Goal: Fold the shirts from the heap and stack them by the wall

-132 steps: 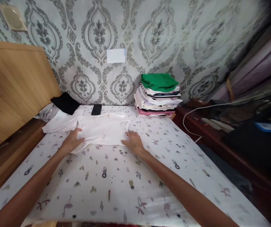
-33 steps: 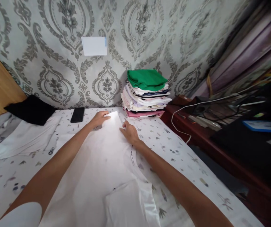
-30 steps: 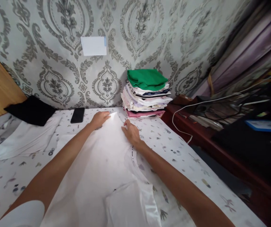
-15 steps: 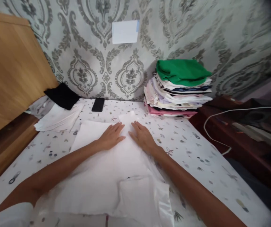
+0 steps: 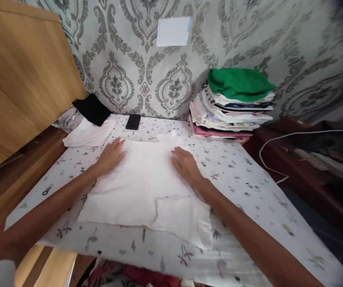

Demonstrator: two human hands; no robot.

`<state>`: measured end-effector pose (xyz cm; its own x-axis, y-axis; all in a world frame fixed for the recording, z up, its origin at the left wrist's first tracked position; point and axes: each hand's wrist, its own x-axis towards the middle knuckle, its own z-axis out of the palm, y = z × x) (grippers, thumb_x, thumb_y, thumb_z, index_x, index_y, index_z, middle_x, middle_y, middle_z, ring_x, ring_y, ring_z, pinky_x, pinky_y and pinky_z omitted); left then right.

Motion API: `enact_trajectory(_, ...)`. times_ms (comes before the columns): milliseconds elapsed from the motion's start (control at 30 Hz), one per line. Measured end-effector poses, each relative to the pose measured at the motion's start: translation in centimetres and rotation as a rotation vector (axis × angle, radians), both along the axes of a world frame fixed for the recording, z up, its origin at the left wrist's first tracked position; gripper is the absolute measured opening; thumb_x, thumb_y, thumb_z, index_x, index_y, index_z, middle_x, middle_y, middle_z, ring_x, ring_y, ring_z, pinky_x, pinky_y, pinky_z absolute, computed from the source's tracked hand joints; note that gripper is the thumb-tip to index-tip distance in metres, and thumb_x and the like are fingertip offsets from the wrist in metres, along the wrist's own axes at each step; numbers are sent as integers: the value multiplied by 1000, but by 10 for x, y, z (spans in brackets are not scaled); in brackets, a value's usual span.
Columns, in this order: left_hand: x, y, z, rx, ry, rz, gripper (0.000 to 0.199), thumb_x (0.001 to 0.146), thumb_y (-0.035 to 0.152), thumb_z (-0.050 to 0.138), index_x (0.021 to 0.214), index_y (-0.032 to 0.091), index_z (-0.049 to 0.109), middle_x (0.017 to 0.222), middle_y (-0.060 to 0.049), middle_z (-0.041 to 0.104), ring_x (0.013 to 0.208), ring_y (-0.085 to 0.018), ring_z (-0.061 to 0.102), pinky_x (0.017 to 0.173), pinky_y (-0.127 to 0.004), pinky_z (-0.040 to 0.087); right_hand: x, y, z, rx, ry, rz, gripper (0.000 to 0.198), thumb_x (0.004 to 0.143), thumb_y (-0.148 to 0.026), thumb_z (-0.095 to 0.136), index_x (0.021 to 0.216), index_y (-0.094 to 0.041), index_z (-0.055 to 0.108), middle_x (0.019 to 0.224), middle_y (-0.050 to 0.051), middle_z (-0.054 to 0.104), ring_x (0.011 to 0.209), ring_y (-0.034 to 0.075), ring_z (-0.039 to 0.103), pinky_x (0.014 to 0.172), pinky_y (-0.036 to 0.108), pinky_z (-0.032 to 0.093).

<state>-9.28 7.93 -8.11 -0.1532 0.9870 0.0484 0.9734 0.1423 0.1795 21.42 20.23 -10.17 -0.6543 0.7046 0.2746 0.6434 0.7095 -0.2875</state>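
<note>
Left grip [image 5: 111,156] released at the left edge of a white garment [image 5: 141,175], right grip [image 5: 187,164] released at its right edge, garment lying flat between them and on their near side, patterned cloth [image 5: 228,169] beneath, black phone [image 5: 133,122] beyond left grip, clothes stack [image 5: 231,116] beyond right grip

In front of me is a wide, flat top covered with a white cloth sheet [image 5: 249,191] that has little plants and shapes printed all over it. In the middle I see a white garment of soft cloth [image 5: 141,179], lying flat, with one bit poking out at its far edge and another at its near right corner. Farther back on my left lies a folded white piece of clothing [image 5: 89,133]. Near it is a thin, black, rectangular phone [image 5: 133,122]. Back on my right stands a tall pile of folded clothes [image 5: 231,115], pink near the bottom and green on top.
</note>
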Motion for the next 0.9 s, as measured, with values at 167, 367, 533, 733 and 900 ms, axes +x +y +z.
enact_trajectory(167,54,-43,-13,-102,-59,-300,66,102,53,26,156,15,28,167,-12,21,154,-22,16,124,-41,16,5,-77,9,-101,-77,423,43,99,-36,49,138,-20,57,154,15,44,145,28,37,118,51,32)
enact_trajectory(367,12,-74,-25,-98,98,-56,66,101,50,22,156,14,30,166,-12,22,154,-25,17,123,-49,17,42,-118,20,-195,-64,516,34,102,-36,47,128,-20,62,146,14,53,141,25,43,118,53,32)
enact_trajectory(533,-14,-91,-17,-144,163,58,68,100,48,19,156,11,28,166,-13,24,154,-28,18,120,-50,24,71,-138,26,-143,-30,467,21,94,-29,62,112,-19,63,128,13,64,124,25,56,103,46,47)
enact_trajectory(733,12,-96,-3,-65,160,-62,63,100,47,24,154,16,34,165,-13,26,152,-31,22,121,-53,22,82,-176,33,-35,-121,306,13,94,-9,52,92,-19,61,86,5,66,81,20,58,75,34,47)
enact_trajectory(900,70,-86,1,-48,-31,-436,60,102,53,26,154,25,34,166,-6,26,153,-23,23,124,-42,20,82,-211,50,-11,-208,465,15,92,-5,52,89,-19,59,83,4,63,76,18,53,68,32,39)
